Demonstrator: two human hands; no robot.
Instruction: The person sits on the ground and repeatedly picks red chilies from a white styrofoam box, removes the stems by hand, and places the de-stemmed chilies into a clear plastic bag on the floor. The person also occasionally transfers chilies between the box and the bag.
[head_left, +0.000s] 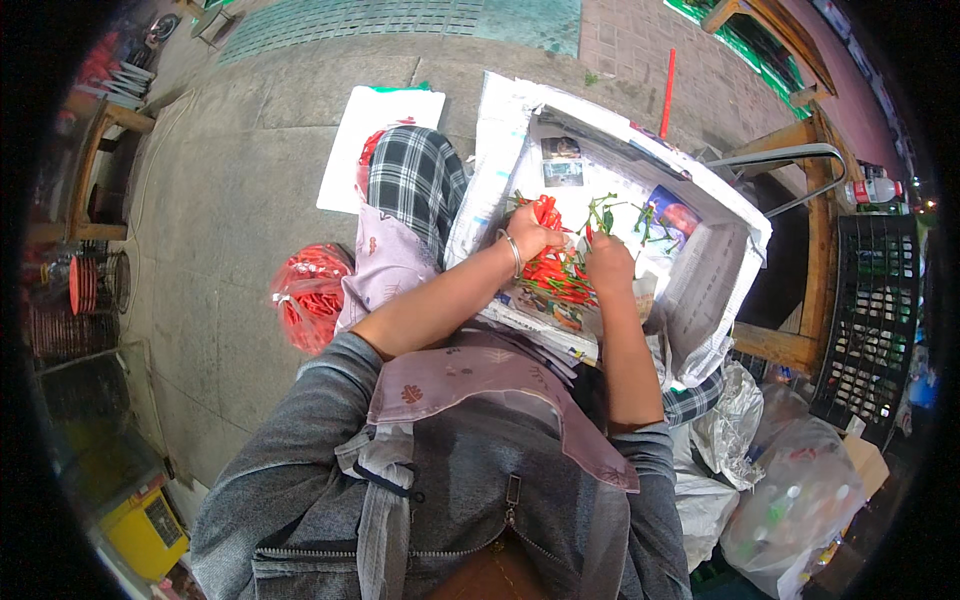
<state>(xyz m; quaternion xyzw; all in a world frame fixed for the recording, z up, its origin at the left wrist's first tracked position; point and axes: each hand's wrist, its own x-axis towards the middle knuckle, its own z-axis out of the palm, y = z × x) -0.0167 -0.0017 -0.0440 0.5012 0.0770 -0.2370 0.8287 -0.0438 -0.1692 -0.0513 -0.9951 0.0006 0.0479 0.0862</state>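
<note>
My left hand (529, 236), a bangle at its wrist, is closed around a bunch of red chili peppers (550, 212). Close by on the right, my right hand (610, 264) grips green chili stems (602, 210), and a bit of red shows at its fingers. Both hands are inside a newspaper-lined box (619, 109) that rests at my lap. Below and between them lies a pile of red chilies with green stems (559, 283). Loose green stems (655, 226) lie on the paper to the right. My fingertips are partly hidden.
A clear plastic bag of red chilies (311, 300) stands on the concrete floor to the left. Beyond my knee lies a white sack or sheet (382, 112). At right are a wooden frame (817, 247), a black plastic crate (866, 315) and a plastic bag of bottles (795, 495).
</note>
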